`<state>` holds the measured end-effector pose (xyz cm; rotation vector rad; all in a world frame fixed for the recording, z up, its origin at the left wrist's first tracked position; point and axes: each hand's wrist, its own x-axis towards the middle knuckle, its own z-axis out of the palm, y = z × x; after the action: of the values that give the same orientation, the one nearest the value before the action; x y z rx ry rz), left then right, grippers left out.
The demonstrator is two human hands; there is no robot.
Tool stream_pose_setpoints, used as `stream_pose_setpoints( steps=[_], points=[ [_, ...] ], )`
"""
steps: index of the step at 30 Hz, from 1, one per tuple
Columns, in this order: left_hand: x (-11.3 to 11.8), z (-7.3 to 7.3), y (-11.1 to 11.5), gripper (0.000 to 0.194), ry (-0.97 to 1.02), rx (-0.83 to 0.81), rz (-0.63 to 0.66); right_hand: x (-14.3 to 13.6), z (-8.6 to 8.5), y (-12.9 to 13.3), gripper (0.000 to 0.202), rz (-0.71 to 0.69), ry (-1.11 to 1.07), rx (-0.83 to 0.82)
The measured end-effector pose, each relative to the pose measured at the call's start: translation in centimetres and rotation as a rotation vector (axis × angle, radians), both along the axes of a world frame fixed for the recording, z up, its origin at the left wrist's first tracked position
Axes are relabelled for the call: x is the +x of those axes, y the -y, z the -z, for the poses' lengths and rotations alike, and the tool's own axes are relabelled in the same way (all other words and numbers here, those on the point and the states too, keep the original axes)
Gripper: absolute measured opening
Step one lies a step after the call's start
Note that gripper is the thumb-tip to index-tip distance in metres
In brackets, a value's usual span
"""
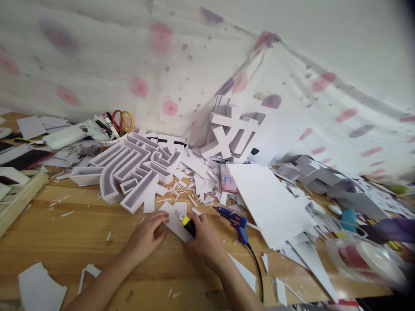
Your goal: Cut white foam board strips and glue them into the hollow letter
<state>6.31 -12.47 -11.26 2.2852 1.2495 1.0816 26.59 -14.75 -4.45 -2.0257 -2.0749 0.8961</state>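
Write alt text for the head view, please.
A right hand holds a box cutter over a white piece, left hand at its edge; on the wooden table lie scraps, a blue glue gun and a hollow white shape.

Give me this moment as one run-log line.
left hand: open, at edge of white sheet piece | right hand: holding yellow-and-black cutter | nearby: blue glue gun, white hollow shape

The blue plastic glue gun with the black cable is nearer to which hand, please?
Right. The right hand, holding a yellow-and-black cutter, is just left of the glue gun; the left hand is farther left.
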Motion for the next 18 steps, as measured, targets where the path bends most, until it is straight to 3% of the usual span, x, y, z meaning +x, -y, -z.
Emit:
stream_pose_setpoints(
  steps=[18],
  points=[
    [-0.11, 0.18, -0.14, 0.025, -0.004, 0.004, -0.006, -0.23, -0.43, 0.07, 0.065, -0.008, 0.006, 0.001]
  ],
)
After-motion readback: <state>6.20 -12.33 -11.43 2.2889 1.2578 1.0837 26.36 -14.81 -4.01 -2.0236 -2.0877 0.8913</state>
